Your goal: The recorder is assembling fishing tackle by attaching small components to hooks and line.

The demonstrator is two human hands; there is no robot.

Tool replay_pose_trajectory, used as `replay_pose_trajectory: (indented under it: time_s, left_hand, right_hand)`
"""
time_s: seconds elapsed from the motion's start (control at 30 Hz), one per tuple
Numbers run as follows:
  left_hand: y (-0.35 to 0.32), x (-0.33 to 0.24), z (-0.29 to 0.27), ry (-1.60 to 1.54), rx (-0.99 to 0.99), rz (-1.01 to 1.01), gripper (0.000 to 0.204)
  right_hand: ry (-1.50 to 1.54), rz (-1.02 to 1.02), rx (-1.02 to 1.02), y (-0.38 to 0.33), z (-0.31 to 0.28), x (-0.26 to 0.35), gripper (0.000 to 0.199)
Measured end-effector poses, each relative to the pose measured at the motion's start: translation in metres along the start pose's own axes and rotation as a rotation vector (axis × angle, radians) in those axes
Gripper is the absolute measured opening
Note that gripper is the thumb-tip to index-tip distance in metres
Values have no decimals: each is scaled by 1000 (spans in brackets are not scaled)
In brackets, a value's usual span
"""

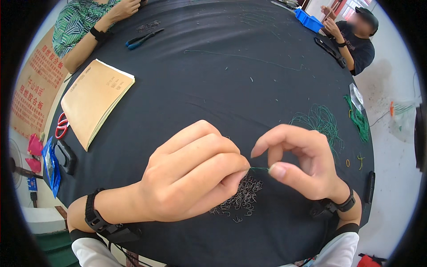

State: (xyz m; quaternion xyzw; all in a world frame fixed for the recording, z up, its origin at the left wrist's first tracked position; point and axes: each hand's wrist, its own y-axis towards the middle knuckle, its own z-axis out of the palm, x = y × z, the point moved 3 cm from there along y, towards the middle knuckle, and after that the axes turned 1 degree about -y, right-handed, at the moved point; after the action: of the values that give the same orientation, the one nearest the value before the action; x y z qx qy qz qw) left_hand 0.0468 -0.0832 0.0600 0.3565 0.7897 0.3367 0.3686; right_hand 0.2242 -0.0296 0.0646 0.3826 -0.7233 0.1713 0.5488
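My left hand (191, 173) is closed in a pinch, back of the hand upward, above the middle of the near table. From its fingertips a short taut stretch of thin green line (259, 168) runs to my right hand (307, 160). There the thumb meets the line against a curled finger, while the index finger arches apart above. Whether a hook sits inside the left fingertips is hidden. Just under my hands lies a pile of small dark fish hooks (242, 196), partly covered by the left hand.
Loose green line (322, 124) lies tangled beyond my right hand, near a green bundle (358, 122). A brown-covered notebook (98, 98), red-handled scissors (62, 126) and a blue packet (51, 167) lie left. Pliers (144, 39) and a blue tray (308, 20) are farther off. Two people sit across.
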Motion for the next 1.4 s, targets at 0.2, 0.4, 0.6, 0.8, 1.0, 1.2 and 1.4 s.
replay_pose_trajectory:
  time_s: [0.2, 0.4, 0.6, 0.8, 1.0, 1.2, 1.4]
  left_hand:
    - [-2, -3, 2, 41, 5, 32, 24]
    - [-3, -4, 3, 63, 16, 63, 25]
    - [-3, 0, 5, -37, 23, -33, 24]
    - [-3, 0, 5, -63, 43, -52, 26]
    - [-5, 2, 5, -46, 24, -25, 24]
    - [-4, 1, 5, -27, 15, -14, 22]
    - [-1, 3, -2, -112, 85, -153, 20]
  right_hand:
    - [118, 75, 84, -3, 12, -3, 8]
    - [242, 147, 52, -5, 14, -3, 7]
    - [358, 233, 34, -8, 14, -5, 8]
    - [350, 236, 26, -8, 14, -6, 9]
    - [331, 231, 15, -7, 15, -5, 9]
    - [295, 226, 41, -7, 14, -6, 8]
    - [120, 178, -41, -4, 7, 0, 9]
